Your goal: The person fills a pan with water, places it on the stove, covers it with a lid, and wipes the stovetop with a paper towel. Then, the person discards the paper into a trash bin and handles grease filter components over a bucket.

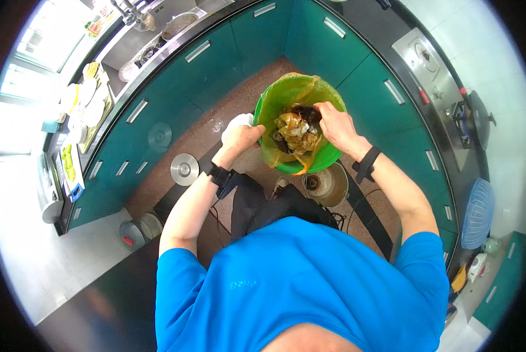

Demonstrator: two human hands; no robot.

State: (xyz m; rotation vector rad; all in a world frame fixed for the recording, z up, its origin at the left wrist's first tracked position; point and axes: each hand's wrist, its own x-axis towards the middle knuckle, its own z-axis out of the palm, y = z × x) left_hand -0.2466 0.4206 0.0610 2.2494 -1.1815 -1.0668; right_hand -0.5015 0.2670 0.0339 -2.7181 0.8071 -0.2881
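Note:
A green trash bin (328,159) lined with a yellowish plastic bag (291,86) is in front of me, holding crumpled wrappers and dark waste (298,130). At its left rim my left hand (242,138) is closed, the thumb over the edge, with a white cloth (238,123) bunched in its grip. My right hand (337,125) reaches over the right side of the bin. Its fingers are curled together beside the dark waste and the bag's inner side; what they pinch is hidden. Both wrists wear black bands.
Below the bin stands a metal bucket (328,186); a round metal lid (184,169) lies on the floor to the left. Green cabinets (263,44) curve around me. A sink (122,53) and dishes (90,100) are at left, a gas stove (427,70) at right.

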